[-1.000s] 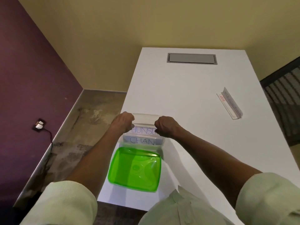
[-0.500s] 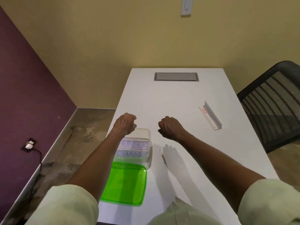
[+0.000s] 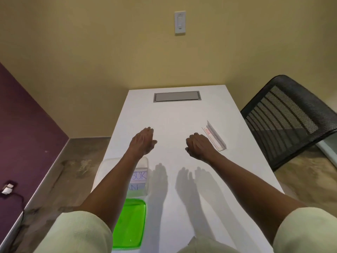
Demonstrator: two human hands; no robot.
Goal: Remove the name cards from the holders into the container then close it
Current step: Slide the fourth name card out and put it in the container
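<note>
A clear plastic container point(image 3: 145, 165) stands at the table's left edge with a name card point(image 3: 139, 177) lettered in blue inside it; my left forearm hides much of it. Its green lid point(image 3: 131, 223) lies flat on the table just in front of it, off the container. A clear card holder point(image 3: 215, 137) lies on the right side of the white table point(image 3: 178, 115). My left hand point(image 3: 143, 141) hovers past the container, fingers loosely extended, holding nothing. My right hand point(image 3: 197, 146) hangs loosely curled and empty, close to the holder's left side.
A grey cable hatch point(image 3: 176, 96) is set into the table's far end. A black mesh chair point(image 3: 286, 121) stands to the right. A light switch point(image 3: 180, 22) is on the yellow wall; a floor socket point(image 3: 8, 188) with cable lies at the left.
Both hands let go of the container and moved forward, the right one toward the card holder. My head tilted up, so the table sits lower in view.
</note>
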